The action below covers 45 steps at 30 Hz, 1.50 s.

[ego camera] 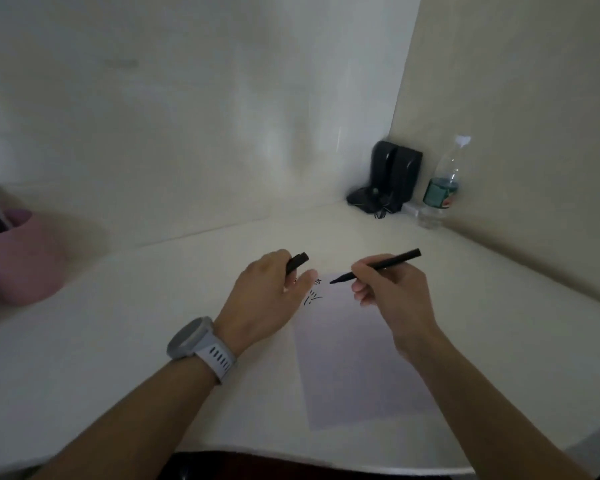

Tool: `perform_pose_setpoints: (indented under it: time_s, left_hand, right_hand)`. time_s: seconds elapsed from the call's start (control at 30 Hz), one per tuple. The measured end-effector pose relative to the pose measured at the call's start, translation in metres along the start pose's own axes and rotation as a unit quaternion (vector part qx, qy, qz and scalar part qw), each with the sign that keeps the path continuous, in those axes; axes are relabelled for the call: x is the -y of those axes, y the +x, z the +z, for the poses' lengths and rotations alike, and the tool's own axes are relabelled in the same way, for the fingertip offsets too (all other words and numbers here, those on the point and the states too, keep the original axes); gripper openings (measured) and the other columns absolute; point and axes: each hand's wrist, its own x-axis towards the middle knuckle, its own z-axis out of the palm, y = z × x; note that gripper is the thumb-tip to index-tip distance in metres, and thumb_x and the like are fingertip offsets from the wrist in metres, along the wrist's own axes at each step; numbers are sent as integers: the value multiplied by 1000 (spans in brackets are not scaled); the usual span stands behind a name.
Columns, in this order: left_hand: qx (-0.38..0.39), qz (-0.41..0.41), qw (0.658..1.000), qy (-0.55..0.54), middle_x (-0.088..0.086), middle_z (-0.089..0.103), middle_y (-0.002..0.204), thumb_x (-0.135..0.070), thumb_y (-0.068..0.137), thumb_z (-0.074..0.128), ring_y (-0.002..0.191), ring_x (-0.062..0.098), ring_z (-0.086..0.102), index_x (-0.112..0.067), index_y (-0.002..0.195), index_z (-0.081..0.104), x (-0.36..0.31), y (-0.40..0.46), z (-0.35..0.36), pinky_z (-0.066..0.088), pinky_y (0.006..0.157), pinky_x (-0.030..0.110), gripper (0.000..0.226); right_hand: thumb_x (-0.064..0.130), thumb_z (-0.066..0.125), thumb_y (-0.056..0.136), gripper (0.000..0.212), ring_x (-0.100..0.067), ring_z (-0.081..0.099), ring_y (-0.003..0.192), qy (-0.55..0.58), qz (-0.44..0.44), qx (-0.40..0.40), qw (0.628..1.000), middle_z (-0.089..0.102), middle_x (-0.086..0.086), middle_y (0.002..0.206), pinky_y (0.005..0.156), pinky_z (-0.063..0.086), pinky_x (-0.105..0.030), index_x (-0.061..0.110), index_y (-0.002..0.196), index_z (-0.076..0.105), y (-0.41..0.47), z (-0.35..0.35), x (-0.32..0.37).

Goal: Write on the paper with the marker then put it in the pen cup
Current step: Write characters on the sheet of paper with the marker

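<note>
A pale sheet of paper point(357, 355) lies on the white desk in front of me, with a few black strokes near its top left corner. My right hand point(388, 289) grips a black marker point(378, 266), uncapped, its tip pointing left just above the paper's top edge. My left hand point(267, 292) rests at the paper's top left corner and holds the black marker cap point(298, 262) between its fingers. A pink pen cup point(21, 258) stands at the far left of the desk, with dark pens sticking out of it.
In the back right corner stand a black device with cables point(388, 178) and a clear water bottle with a green label point(444, 181). Walls close off the desk behind and to the right. A grey watch point(201, 341) is on my left wrist.
</note>
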Motion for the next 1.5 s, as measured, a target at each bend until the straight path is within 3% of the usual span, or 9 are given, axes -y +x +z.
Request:
perform_pose_setpoints:
  time_s: [0.13, 0.33, 0.47, 0.67, 0.83, 0.97, 1.17, 1.5]
  left_hand:
    - [-29, 44, 997, 60, 1, 59, 91, -26, 92, 64, 82, 20, 52, -19, 82, 45, 24, 30, 18, 40, 70, 31, 23]
    - [0, 36, 996, 76, 1, 54, 83, -16, 89, 56, 77, 21, 46, -15, 80, 46, 54, 40, 41, 34, 67, 32, 14]
    - [0, 42, 997, 69, 2, 62, 83, -15, 85, 56, 73, 20, 52, -16, 79, 50, 55, 47, 43, 38, 65, 30, 8]
    - [6, 49, 996, 74, 4, 66, 83, -14, 85, 56, 74, 24, 56, -19, 75, 45, 54, 47, 42, 47, 69, 37, 16]
    - [5, 44, 997, 70, 4, 66, 84, -13, 84, 57, 75, 26, 56, -20, 74, 45, 54, 47, 42, 47, 71, 38, 17]
    - [6, 47, 997, 68, 3, 65, 82, -13, 83, 57, 72, 24, 54, -29, 66, 34, 55, 47, 43, 41, 67, 34, 33]
    - [7, 49, 997, 60, -1, 63, 77, -13, 81, 58, 68, 21, 49, -32, 63, 27, 56, 47, 44, 34, 65, 30, 40]
    - [5, 52, 997, 59, -1, 64, 80, -12, 82, 56, 71, 21, 50, -32, 63, 26, 56, 47, 45, 37, 66, 31, 40]
  right_hand:
    - [-3, 69, 93, 12, -19, 67, 56, -29, 11, 19, 999, 74, -9, 63, 53, 57, -23, 3, 86, 78, 41, 5, -16]
    - [-3, 70, 91, 18, -13, 69, 55, -41, -7, 35, 999, 78, -5, 60, 54, 57, -20, 10, 82, 79, 52, 5, -52]
    - [6, 75, 88, 17, -10, 71, 57, -105, -26, 60, 992, 82, -3, 67, 54, 55, -19, 19, 79, 81, 53, 7, -57]
    - [13, 78, 84, 12, -6, 73, 58, -148, -35, 72, 986, 84, 1, 70, 57, 52, -16, 23, 80, 83, 51, 7, -56]
    - [15, 74, 80, 11, -8, 72, 58, -144, -25, 59, 988, 83, -2, 68, 65, 54, -30, 22, 78, 82, 52, 8, -56]
    - [8, 76, 87, 14, -12, 74, 62, -123, -27, 42, 991, 84, -4, 70, 68, 58, -35, 18, 80, 82, 52, 7, -56]
    - [1, 73, 86, 20, -13, 71, 58, -64, -89, 0, 994, 81, -6, 68, 54, 58, -22, 19, 81, 80, 56, 3, -47]
    - [25, 76, 74, 8, -13, 78, 66, -129, -31, 22, 991, 83, -3, 69, 73, 63, -39, 28, 79, 82, 58, 7, -58]
